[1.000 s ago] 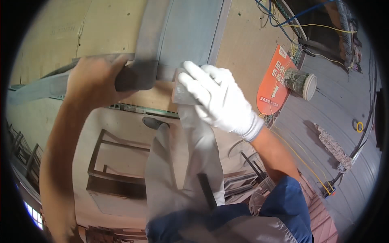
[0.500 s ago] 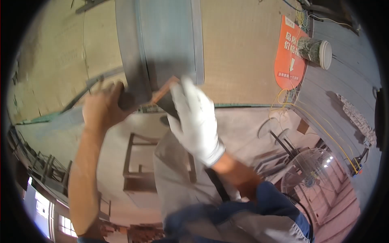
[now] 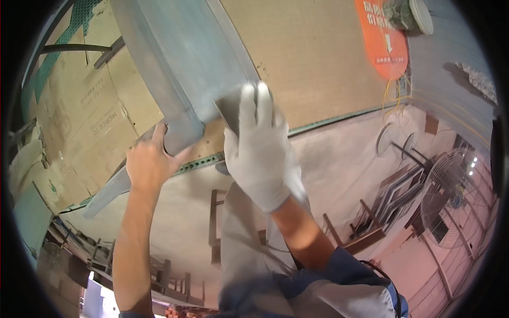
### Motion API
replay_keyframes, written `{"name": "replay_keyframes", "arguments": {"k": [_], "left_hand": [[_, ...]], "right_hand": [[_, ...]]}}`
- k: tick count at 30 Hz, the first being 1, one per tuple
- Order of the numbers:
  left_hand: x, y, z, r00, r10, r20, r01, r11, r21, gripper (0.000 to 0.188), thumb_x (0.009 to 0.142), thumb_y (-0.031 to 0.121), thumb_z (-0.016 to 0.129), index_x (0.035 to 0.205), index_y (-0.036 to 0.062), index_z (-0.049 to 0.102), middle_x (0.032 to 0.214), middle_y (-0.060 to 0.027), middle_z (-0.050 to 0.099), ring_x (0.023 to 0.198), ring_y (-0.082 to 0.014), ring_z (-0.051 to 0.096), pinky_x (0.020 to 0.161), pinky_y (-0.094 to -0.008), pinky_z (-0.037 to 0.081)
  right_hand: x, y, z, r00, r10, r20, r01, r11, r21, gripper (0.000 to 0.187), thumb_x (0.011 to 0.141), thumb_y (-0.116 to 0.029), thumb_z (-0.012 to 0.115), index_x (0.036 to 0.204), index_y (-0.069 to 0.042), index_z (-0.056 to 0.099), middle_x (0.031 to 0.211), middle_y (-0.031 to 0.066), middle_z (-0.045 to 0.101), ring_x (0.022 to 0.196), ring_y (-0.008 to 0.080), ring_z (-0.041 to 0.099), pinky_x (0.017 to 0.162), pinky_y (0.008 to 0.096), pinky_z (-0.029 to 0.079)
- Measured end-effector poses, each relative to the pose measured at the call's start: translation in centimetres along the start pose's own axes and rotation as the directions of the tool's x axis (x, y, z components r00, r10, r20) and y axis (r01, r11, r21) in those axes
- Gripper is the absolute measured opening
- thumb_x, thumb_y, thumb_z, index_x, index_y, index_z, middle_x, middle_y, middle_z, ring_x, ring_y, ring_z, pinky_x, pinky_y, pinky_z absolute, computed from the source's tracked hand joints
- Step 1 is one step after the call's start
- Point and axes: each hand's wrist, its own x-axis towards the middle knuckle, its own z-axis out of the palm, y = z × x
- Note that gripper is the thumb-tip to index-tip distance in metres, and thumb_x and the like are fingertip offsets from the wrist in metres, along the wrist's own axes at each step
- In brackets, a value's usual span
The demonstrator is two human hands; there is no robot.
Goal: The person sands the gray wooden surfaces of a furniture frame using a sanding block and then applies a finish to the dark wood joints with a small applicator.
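Apparently mid-rub: my white-gloved right grip clasps a dark-grey rectangular pad; bare left grip, can't tell; next calls for flat pressure.

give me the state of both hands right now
Left hand: gripping the grey workpiece, some fingers hidden.
Right hand: gloved, holding a dark flat pad under its fingers.

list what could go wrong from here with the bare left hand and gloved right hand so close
The left hand is bare at the near corner of the grey-blue piece; it might get scraped if the flat dark pad under the gloved right hand slips sideways.

The pad is at the piece's near end, so it could catch on that edge.

That end lies near the table edge, so the piece might shift if pushed.
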Motion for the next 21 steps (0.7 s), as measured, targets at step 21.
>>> {"name": "replay_keyframes", "arguments": {"k": [21], "left_hand": [[-0.2,-0.3,-0.1,0.997,0.028,-0.075,-0.026,0.999,0.024,0.073,0.071,0.064,0.085,0.107,0.0013,0.07,0.065,-0.0149,0.069,0.06,-0.034,0.07,0.056,-0.0406,0.056]], "right_hand": [[-0.4,-1.1,2.3,0.983,0.021,-0.184,0.029,0.963,0.269,0.065,0.08,-0.016,0.077,0.136,0.01,0.056,0.129,0.0212,0.063,0.106,0.0371,0.063,0.092,0.0444,0.05]]}}
